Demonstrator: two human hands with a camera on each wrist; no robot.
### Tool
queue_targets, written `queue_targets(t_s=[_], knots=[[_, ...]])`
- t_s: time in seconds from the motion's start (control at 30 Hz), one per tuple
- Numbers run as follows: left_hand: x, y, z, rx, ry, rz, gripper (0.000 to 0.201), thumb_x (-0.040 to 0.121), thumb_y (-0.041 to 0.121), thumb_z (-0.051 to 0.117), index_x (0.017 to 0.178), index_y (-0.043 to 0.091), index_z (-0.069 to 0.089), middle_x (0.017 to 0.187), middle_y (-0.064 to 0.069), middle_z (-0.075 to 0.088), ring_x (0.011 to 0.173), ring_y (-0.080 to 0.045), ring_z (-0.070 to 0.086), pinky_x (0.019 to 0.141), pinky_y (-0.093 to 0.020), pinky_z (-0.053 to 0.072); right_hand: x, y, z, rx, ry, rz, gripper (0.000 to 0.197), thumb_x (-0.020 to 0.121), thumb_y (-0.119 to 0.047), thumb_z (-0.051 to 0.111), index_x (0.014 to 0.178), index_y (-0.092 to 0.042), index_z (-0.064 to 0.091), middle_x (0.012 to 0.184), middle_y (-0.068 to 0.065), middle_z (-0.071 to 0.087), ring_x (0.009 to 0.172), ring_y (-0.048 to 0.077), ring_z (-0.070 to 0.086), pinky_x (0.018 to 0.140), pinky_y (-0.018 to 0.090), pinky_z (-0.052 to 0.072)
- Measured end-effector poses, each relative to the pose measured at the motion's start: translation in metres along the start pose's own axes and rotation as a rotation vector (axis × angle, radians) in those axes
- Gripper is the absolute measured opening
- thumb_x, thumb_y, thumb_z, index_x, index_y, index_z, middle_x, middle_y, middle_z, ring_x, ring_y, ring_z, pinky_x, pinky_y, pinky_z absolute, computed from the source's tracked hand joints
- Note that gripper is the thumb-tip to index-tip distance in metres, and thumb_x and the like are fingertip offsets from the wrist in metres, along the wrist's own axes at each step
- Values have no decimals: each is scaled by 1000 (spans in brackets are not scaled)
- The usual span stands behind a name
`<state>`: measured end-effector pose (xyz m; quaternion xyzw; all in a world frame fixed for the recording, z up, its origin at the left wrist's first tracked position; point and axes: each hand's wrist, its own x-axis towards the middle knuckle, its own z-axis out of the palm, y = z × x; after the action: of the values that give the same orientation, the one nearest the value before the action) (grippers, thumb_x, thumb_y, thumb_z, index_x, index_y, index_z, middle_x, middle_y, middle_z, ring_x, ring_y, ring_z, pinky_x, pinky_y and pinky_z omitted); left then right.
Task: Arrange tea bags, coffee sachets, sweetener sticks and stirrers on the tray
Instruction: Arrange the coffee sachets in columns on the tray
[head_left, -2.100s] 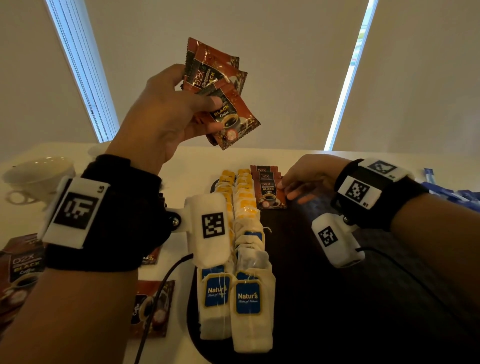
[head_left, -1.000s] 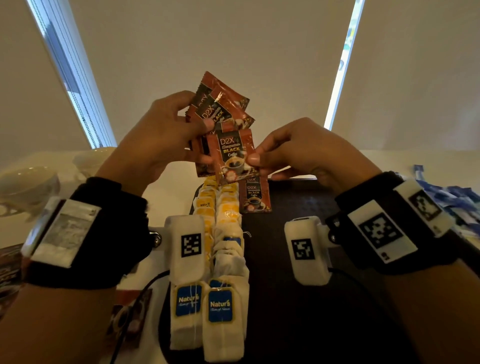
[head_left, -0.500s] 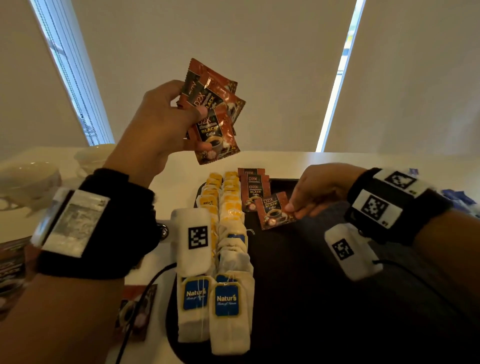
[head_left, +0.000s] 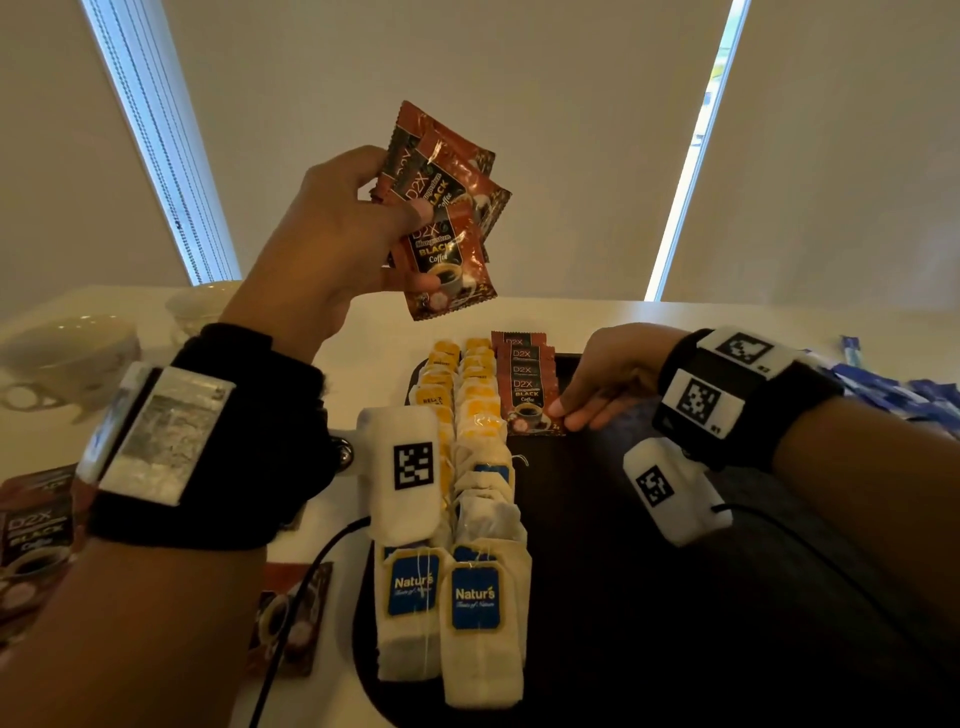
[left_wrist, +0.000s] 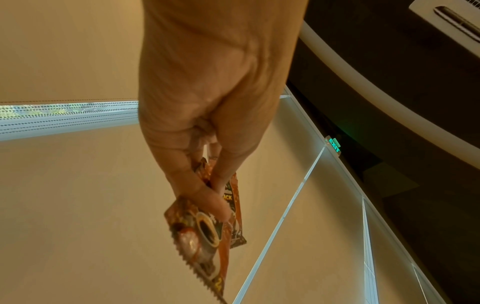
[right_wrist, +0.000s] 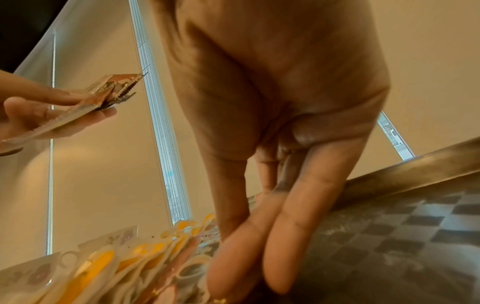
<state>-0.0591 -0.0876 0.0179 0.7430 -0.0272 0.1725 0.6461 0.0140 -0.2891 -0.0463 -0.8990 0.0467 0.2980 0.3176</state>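
While left hand (head_left: 332, 244) grips spare sachets (head_left: 441, 208), right hand's (head_left: 605, 379) straight fingertips on tray's (head_left: 675, 623) sachet row (head_left: 527, 387).

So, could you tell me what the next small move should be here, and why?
Probably lift the right hand off the newest coffee sachet, now lying flat in the tray row, and reach for another from the fan of sachets that the left hand holds.

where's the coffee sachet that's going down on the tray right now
In the head view the coffee sachet lies on the tray at the near end of the sachet row, just right of the tea bags, with the right hand touching its right edge.
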Motion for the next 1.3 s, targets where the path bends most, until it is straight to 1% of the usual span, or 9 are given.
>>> queue_targets(t_s=[0.33,0.43,0.5,0.6,0.73,0.83,1.0,1.2,1.3], knots=[[0,0,1,-1,-15,-14,32,92,12,58,122,21,52,118,-3,59,92,-20,63,49,-20,53,-19,-5,-4,-145,122,-76,20,77,-20,73,84,-5,62,71,6,69,63,13,64,65,25,52],[0,0,2,30,-64,-47,31,91,12,58,121,22,52,111,-1,60,90,-19,64,48,-20,53,-45,-18,-11,-103,294,-269,29,82,-24,68,95,1,60,79,9,68,69,16,64,70,28,53],[-2,0,5,45,-102,-62,28,91,12,58,117,22,53,108,-1,59,86,-18,64,47,-19,52,-69,-27,-15,69,390,-458,27,86,-30,62,95,-4,60,74,5,68,59,10,66,59,23,55],[-4,0,8,49,-118,-60,29,91,11,58,118,22,53,105,0,59,82,-18,65,46,-20,51,-94,-34,-6,189,373,-591,33,82,-43,63,97,-14,61,79,1,69,64,7,69,55,21,57],[-7,1,13,62,-155,-53,26,93,11,56,115,23,53,98,0,61,67,-14,68,46,-21,51,-80,-34,23,138,511,-641,37,71,-40,77,94,-17,58,97,1,65,87,18,66,75,39,57],[-7,0,15,88,-171,-59,24,93,11,56,113,24,53,99,-2,61,60,-9,69,44,-21,51,-71,-34,30,220,542,-642,28,71,-30,79,86,-17,58,100,4,65,83,20,67,71,38,58],[-6,-2,15,76,-149,-77,21,93,13,56,107,28,54,96,1,64,68,-13,69,47,-24,53,-77,-27,13,332,455,-628,11,77,-19,74,82,-12,67,85,3,69,72,10,68,55,22,55],[-6,0,13,44,-67,-44,22,95,15,54,114,25,54,100,-3,64,68,-13,69,47,-21,52,-83,-16,0,417,430,-604,8,75,-13,73,79,-7,69,71,0,69,62,7,64,55,17,55],[-5,1,9,7,-9,-26,22,95,15,54,114,26,55,103,-2,64,71,-14,69,48,-21,52,-81,-4,-9,364,341,-479,13,73,-9,74,83,-3,70,68,3,71,57,7,65,57,19,57]])
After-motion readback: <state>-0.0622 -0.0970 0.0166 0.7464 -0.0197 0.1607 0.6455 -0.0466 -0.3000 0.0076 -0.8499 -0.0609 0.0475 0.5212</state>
